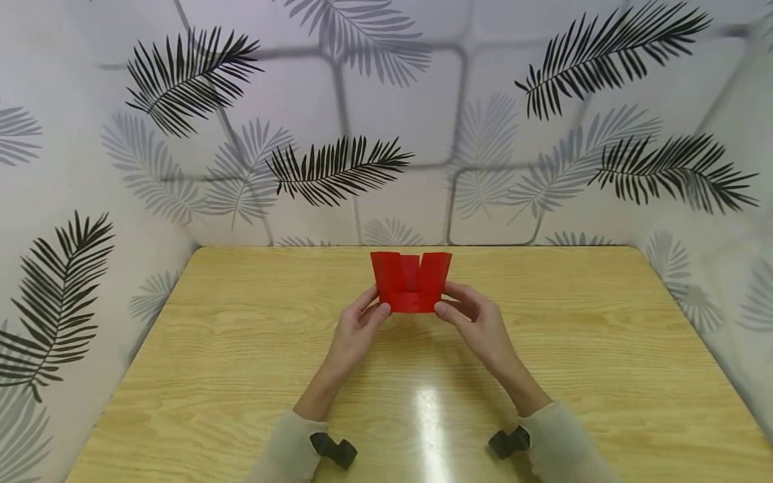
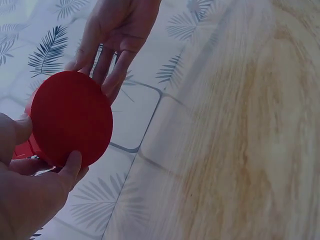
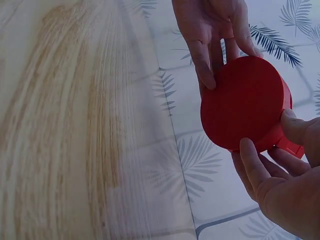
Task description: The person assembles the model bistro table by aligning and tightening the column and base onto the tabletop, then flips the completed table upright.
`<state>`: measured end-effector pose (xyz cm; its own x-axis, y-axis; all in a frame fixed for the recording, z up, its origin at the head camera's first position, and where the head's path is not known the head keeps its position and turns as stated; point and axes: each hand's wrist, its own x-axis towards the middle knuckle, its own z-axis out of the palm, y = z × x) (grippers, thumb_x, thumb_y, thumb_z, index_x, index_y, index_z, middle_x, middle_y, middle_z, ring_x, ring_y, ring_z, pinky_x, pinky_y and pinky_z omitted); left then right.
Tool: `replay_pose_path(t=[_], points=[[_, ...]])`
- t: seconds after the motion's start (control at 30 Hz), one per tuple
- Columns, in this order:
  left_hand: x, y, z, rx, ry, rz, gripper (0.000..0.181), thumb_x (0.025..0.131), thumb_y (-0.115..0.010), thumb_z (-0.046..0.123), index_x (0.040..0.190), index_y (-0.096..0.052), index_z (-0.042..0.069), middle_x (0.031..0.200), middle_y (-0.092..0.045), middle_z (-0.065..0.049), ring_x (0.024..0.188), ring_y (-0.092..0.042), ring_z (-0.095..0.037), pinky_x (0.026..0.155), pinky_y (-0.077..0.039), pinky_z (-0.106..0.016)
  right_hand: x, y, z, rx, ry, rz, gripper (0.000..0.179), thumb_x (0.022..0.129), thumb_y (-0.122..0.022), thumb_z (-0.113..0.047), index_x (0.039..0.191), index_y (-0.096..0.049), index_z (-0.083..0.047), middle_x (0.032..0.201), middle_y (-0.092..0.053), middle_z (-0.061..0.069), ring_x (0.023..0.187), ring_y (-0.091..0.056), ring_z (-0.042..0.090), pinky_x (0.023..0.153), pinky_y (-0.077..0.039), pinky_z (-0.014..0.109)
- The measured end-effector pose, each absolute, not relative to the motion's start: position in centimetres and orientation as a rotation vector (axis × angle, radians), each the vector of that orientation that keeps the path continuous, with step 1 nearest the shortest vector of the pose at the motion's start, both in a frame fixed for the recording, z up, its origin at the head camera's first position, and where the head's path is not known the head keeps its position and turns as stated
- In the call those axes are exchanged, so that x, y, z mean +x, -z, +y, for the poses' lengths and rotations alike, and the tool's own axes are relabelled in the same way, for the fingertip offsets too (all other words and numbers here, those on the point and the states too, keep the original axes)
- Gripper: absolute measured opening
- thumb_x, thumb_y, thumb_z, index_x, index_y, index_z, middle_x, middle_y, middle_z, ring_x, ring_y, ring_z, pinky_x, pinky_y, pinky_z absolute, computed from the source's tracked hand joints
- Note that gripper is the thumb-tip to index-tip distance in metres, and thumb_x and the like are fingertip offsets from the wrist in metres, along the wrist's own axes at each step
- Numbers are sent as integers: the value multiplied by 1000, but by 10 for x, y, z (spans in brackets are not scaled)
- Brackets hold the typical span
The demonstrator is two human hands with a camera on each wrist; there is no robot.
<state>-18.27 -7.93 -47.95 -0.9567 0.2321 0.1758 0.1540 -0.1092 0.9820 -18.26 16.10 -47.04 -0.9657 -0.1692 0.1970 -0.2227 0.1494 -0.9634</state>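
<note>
A red round-based holder (image 1: 410,302) with flared upright panels and gaps between them is held up over the far part of the table. My left hand (image 1: 355,329) grips its left side, thumb on the front near the base. On the opposite side my right hand (image 1: 486,330) grips it the same way. In the left wrist view the holder's flat, plain disc underside (image 2: 72,120) shows, with fingers around its edge. The right wrist view shows that same underside (image 3: 242,102) from the other side. Inside the holder, little can be seen.
Beneath the hands lies a light wood-grain table (image 1: 241,349), with a bright reflection near the front. White cloth with a leaf pattern (image 1: 398,107) rises behind and along both sides. Dark wrist straps (image 1: 334,449) sit at both beige sleeves.
</note>
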Motion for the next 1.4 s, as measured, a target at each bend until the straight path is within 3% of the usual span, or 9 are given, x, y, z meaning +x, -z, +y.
replay_pose_path(t=[0.13,0.3,0.63,0.8,1.0,1.1,1.2,1.4], points=[[-182,478,-80,491,-2223,2043,60,103,-59,4,157,-33,-4,156,-43,-19,135,-52,-37,105,-49,-44,-181,468,158,384,-2007,-2300,50,99,-70,-15,145,-53,-8,139,-62,14,125,-62,33,91,-58,33],[-180,474,-79,471,-2221,2128,56,102,-62,3,153,-42,-3,150,-52,-18,127,-59,-35,97,-56,-34,-180,464,154,441,-2062,-2194,54,98,-69,-7,148,-47,-6,140,-61,17,125,-61,35,91,-59,36],[-180,473,-73,365,-2286,2283,43,100,-65,7,140,-58,-5,130,-66,-20,104,-70,-33,88,-61,-37,-177,464,154,477,-1841,-2247,49,96,-72,-6,142,-59,-18,131,-67,7,116,-64,24,87,-59,30],[-179,471,-73,360,-2316,2363,34,99,-66,4,131,-64,-7,122,-69,-22,97,-71,-33,84,-62,-37,-177,461,156,452,-1807,-2242,43,98,-71,-9,139,-62,-16,128,-69,8,116,-66,25,89,-59,32],[-176,469,-72,310,-2370,2389,25,95,-72,7,118,-69,-2,110,-71,-17,90,-75,-32,75,-63,-40,-174,459,156,453,-1818,-2248,37,98,-69,-8,135,-66,-9,122,-69,14,104,-72,30,82,-61,31],[-176,470,-72,363,-2382,2383,29,94,-72,5,123,-69,1,110,-67,-17,87,-75,-34,74,-63,-45,-175,458,158,474,-1831,-2224,36,97,-69,-4,133,-67,-4,120,-65,17,99,-74,31,80,-61,33],[-176,471,-74,449,-2317,2405,37,94,-72,3,131,-68,2,112,-65,-17,93,-73,-34,79,-62,-44,-176,457,162,523,-1872,-2196,37,95,-69,3,132,-67,2,121,-61,19,97,-74,35,78,-62,35],[-178,469,-83,627,-2170,2299,57,89,-76,-3,143,-58,1,136,-53,-14,110,-65,-33,92,-59,-33,-179,455,175,655,-1995,-2288,52,93,-72,4,142,-60,-2,146,-55,13,109,-70,35,85,-60,34]])
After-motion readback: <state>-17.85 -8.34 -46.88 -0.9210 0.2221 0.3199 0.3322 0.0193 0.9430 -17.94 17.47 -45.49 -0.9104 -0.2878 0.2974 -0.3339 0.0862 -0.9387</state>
